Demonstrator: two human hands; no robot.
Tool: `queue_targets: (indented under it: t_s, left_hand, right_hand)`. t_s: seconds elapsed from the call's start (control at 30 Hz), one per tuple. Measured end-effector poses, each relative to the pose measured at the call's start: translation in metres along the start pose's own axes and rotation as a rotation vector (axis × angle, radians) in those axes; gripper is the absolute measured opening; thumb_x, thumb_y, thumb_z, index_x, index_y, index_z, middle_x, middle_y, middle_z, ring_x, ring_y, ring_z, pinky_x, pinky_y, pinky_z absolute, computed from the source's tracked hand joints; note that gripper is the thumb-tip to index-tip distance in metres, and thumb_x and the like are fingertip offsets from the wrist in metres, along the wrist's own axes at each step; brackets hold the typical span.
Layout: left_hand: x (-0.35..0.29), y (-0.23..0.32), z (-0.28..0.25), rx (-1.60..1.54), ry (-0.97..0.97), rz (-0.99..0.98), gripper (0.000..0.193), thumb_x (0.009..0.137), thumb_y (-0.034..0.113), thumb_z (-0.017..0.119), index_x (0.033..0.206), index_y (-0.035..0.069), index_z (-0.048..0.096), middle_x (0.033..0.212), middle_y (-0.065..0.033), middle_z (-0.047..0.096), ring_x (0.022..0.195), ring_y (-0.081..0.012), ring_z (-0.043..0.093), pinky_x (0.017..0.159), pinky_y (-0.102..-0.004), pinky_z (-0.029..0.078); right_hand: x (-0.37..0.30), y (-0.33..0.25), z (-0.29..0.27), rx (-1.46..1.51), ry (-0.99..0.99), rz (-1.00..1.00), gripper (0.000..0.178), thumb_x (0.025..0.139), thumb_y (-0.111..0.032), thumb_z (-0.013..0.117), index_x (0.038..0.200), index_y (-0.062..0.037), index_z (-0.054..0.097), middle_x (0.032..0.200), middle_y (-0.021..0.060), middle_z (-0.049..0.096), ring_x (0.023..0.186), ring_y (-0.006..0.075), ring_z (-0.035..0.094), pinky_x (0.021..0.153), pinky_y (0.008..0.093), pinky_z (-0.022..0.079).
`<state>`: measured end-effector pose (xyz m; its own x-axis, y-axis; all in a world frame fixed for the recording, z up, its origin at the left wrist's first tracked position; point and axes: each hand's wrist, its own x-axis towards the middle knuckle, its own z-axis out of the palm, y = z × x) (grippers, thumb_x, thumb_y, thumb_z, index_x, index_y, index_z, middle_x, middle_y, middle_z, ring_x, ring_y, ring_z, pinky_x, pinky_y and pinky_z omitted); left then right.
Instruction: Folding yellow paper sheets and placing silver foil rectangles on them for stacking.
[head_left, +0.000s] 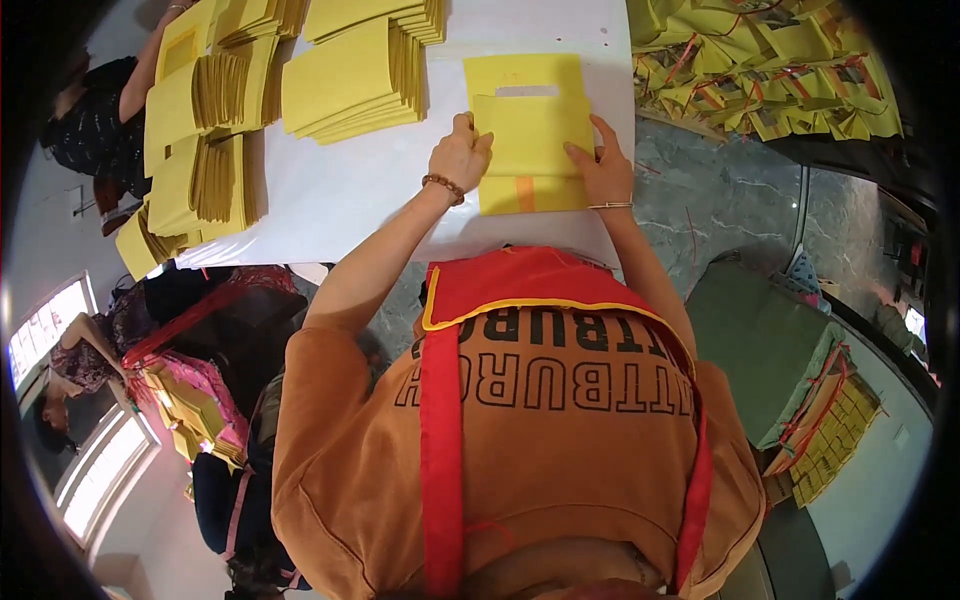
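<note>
A yellow folded paper sheet (532,135) lies on the white-covered table in front of me. A pale slot shows near its top, and an orange strip (525,194) crosses its lower flap. My left hand (462,160) is closed, its curled fingers pinching the sheet's left edge. At the opposite edge, my right hand (606,172) grips the sheet, thumb on top and fingers along the side. A beaded bracelet circles the left wrist, a thin bangle the right. The closest pile to my left hand is a fanned stack of yellow papers (345,80).
More stacks of folded yellow papers (222,92) cover the left of the white table (340,195). Beyond its right edge lies a heap of yellow papers with red strings (765,70). A person's dark sleeve (100,130) is at far left. Green-covered bundles (755,340) stand right.
</note>
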<state>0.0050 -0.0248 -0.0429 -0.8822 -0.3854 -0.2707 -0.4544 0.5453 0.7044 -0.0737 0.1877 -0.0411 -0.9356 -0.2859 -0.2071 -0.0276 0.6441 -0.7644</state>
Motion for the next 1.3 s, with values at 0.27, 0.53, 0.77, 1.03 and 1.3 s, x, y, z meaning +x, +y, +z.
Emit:
queue_targets:
  t_s: [0.27,0.53,0.77,1.03,1.3]
  left_hand:
    - [-0.006,0.014,-0.014,-0.136,-0.04,-0.103,0.047,0.081,0.029,0.057,0.117,0.004,0.04,0.09,-0.017,0.062,0.085,-0.0352,0.059,0.071,-0.0463,0.045]
    - [-0.003,0.049,0.018,0.548,0.174,0.693,0.052,0.083,0.043,0.054,0.124,0.011,0.046,0.129,-0.0149,0.04,0.123,-0.0329,0.032,0.098,-0.0484,0.026]
    - [0.002,0.024,0.039,0.61,0.098,0.654,0.066,0.08,0.055,0.049,0.132,0.016,0.041,0.138,-0.0146,0.033,0.129,-0.0341,0.026,0.102,-0.0543,0.019]
    - [0.001,0.029,0.03,0.502,0.01,0.623,0.062,0.078,0.04,0.055,0.131,0.013,0.038,0.137,-0.0147,0.033,0.13,-0.0342,0.024,0.104,-0.0532,0.016]
    - [0.0,0.022,0.009,0.32,-0.026,0.719,0.075,0.078,0.051,0.056,0.136,0.009,0.031,0.139,-0.0213,0.029,0.132,-0.0356,0.02,0.106,-0.0523,0.011]
  right_hand:
    - [0.001,0.001,0.003,-0.047,0.018,0.057,0.061,0.073,-0.037,0.065,0.128,-0.0241,0.042,0.076,0.0091,0.065,0.069,0.03,0.063,0.061,0.0403,0.046]
    - [0.001,0.001,0.004,-0.037,0.001,0.064,0.059,0.073,-0.037,0.065,0.126,-0.0219,0.043,0.072,0.0087,0.063,0.066,0.0304,0.062,0.059,0.0408,0.046]
    - [-0.008,-0.02,0.002,-0.408,0.176,-0.22,0.058,0.077,-0.04,0.061,0.126,-0.0165,0.043,0.112,0.0111,0.056,0.102,0.0254,0.055,0.079,0.0475,0.041]
    - [0.01,-0.003,0.035,-0.565,0.036,-0.536,0.056,0.087,-0.042,0.046,0.135,-0.0154,0.035,0.142,0.0075,0.031,0.132,0.0263,0.026,0.1,0.0628,0.012]
    - [0.012,-0.005,0.04,-0.823,0.055,-0.525,0.055,0.088,-0.042,0.044,0.136,-0.0163,0.035,0.144,0.0042,0.026,0.134,0.0287,0.019,0.097,0.0679,0.01]
